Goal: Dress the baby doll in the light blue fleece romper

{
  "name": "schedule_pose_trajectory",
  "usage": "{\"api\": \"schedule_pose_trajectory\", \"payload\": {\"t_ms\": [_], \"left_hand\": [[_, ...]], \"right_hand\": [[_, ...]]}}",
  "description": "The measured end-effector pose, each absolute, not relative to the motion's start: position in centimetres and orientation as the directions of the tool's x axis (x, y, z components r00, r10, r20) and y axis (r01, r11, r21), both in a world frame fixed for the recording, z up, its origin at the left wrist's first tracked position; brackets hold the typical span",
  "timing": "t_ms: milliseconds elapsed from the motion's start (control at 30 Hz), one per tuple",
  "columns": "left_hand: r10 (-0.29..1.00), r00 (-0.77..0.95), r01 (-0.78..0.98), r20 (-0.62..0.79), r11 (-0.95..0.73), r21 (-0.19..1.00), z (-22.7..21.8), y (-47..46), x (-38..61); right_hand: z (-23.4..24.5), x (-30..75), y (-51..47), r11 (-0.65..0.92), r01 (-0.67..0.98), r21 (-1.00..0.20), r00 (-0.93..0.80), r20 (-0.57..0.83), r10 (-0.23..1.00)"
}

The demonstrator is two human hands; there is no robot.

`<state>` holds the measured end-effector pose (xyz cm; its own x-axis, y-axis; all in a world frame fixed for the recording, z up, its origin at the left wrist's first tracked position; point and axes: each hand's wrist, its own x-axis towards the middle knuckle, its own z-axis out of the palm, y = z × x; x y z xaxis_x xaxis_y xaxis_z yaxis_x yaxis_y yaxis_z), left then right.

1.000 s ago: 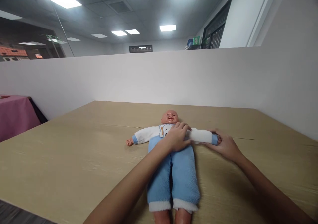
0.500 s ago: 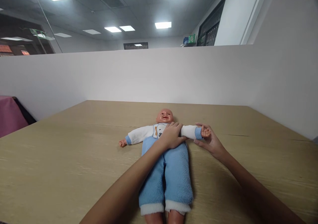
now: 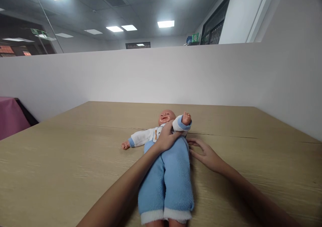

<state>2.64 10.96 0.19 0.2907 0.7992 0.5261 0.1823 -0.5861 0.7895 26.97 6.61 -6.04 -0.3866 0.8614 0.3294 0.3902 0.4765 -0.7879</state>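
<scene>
A baby doll (image 3: 177, 173) lies on its back on the wooden table (image 3: 75, 173), feet toward me. It wears a white top with a printed figure and fuzzy blue trousers with white cuffs. My left hand (image 3: 168, 138) is across its chest, fingers near the chin and thumb to the right, gripping it by the upper body. Between them the doll's arm on the right (image 3: 181, 123) sticks up, its blue cuff and small hand raised. My right hand (image 3: 205, 154) is beside the doll's hip, fingers apart and holding nothing; its fingertips are close to the trousers.
A white partition (image 3: 161, 76) stands behind the table, and a white wall (image 3: 294, 86) rises on the right. Something covered in pink cloth (image 3: 12, 118) is past the left edge. A thin seam runs across the tabletop.
The doll's arm on the right has swung up from lying outstretched. My right hand has let go of it and dropped to the hip. The doll's body and head have tilted slightly left.
</scene>
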Motion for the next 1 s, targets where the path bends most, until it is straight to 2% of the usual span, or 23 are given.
{"api": "schedule_pose_trajectory", "payload": {"t_ms": [100, 233, 500, 600, 733, 833, 1000], "left_hand": [[0.831, 0.247, 0.078, 0.499, -0.53, 0.844, 0.4, 10.8, 2.1], [0.885, 0.178, -0.02, 0.431, -0.435, 0.9, 0.3, 10.9, 1.1], [0.929, 0.043, -0.266, 0.367, -0.343, 0.901, -0.3, 11.6, -0.7], [0.938, 0.024, -0.362, 0.346, -0.315, 0.877, 0.1, 11.4, -1.0], [0.951, -0.04, -0.412, 0.306, -0.294, 0.862, 0.4, 11.4, -2.0], [0.958, -0.074, -0.441, 0.277, -0.281, 0.852, 0.1, 11.7, -3.1], [0.97, -0.024, -0.529, 0.243, -0.219, 0.82, -1.1, 12.6, -4.5]], "right_hand": [[-5.0, 25.7, 5.4, 0.465, 0.399, -0.79, -0.406, 0.303, 0.862], [-4.3, 23.9, 4.1, 0.401, 0.319, -0.859, -0.387, 0.268, 0.882], [-4.3, 21.1, 3.1, 0.2, 0.094, -0.975, -0.31, 0.162, 0.937], [-3.8, 19.4, 3.5, 0.192, -0.028, -0.981, -0.32, 0.191, 0.928], [-3.2, 16.4, 5.2, 0.173, -0.175, -0.969, -0.245, 0.213, 0.946], [-2.9, 14.2, 6.5, 0.107, -0.298, -0.949, -0.209, 0.174, 0.962], [-2.4, 11.7, 7.0, 0.008, -0.413, -0.911, -0.162, 0.082, 0.983]]}}
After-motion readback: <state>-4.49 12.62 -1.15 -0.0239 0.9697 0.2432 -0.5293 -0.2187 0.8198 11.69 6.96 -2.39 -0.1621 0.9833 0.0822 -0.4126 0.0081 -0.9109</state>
